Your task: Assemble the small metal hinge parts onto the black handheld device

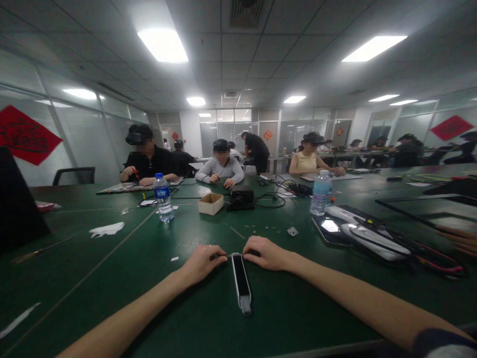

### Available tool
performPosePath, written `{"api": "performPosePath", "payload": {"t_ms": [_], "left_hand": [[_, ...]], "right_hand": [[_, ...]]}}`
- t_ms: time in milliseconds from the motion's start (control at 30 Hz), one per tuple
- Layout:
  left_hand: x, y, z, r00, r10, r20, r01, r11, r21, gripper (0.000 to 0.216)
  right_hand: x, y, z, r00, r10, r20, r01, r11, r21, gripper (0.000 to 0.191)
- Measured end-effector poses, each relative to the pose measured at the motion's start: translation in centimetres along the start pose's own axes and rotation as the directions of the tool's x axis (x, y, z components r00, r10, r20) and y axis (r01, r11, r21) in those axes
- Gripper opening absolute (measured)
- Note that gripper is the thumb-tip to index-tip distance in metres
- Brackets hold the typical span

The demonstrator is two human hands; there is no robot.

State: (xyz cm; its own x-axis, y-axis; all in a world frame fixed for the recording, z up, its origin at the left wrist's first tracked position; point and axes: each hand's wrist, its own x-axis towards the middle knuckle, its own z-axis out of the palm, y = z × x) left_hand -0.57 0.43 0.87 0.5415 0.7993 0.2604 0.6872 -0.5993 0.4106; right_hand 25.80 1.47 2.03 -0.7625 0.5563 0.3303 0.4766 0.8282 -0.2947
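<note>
A long narrow device (241,278) with a white frame, a black face and a grey tapered end lies on the green table, that end toward me. At the left of its far end is my left hand (203,262), thumb and fingers pinched together around something small and dark that I cannot make out. My right hand (265,252) is closed at the opposite side of the same end, fingertips at the corner; what they hold, if anything, is hidden. Beyond the hands lie several small rings (267,228) and a small metal plate (293,231).
Water bottles stand ahead at left (163,199) and right (321,194). Between them are an open cardboard box (210,204) and a black device (240,197) with cables. White-and-black equipment (376,241) fills the right side. Co-workers sit across the table; another person's hand (458,238) shows at right.
</note>
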Motion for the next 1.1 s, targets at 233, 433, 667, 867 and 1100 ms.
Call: {"api": "performPosePath", "payload": {"t_ms": [233, 433, 667, 867, 1100], "left_hand": [[0.2, 0.6, 0.2, 1.0, 0.016, 0.007, -0.016, 1.0, 0.02, 0.017], [0.2, 1.0, 0.4, 1.0, -0.002, -0.009, 0.003, 0.999, 0.042, 0.017], [0.3, 0.9, 0.7, 1.0, -0.004, -0.004, 0.005, 0.998, 0.07, 0.02], [0.0, 1.2, 0.6, 1.0, -0.004, 0.003, 0.004, 0.995, 0.101, 0.024], [-0.2, 1.1, 0.6, 1.0, 0.004, -0.008, -0.004, 0.996, 0.087, 0.016]], "right_hand": [[0.1, 0.0, 0.1, 1.0, -0.01, -0.01, 0.01, 1.0, -0.004, 0.013], [0.1, 0.2, 0.2, 1.0, -0.017, -0.015, 0.017, 1.0, -0.002, 0.014], [0.1, 0.6, 0.6, 0.999, -0.024, -0.021, 0.024, 1.0, -0.019, 0.015], [0.1, 0.3, 0.4, 0.999, -0.032, -0.023, 0.032, 0.999, -0.021, 0.014], [0.1, 0.0, 0.3, 0.999, -0.028, -0.025, 0.027, 0.999, -0.034, 0.014]]}}
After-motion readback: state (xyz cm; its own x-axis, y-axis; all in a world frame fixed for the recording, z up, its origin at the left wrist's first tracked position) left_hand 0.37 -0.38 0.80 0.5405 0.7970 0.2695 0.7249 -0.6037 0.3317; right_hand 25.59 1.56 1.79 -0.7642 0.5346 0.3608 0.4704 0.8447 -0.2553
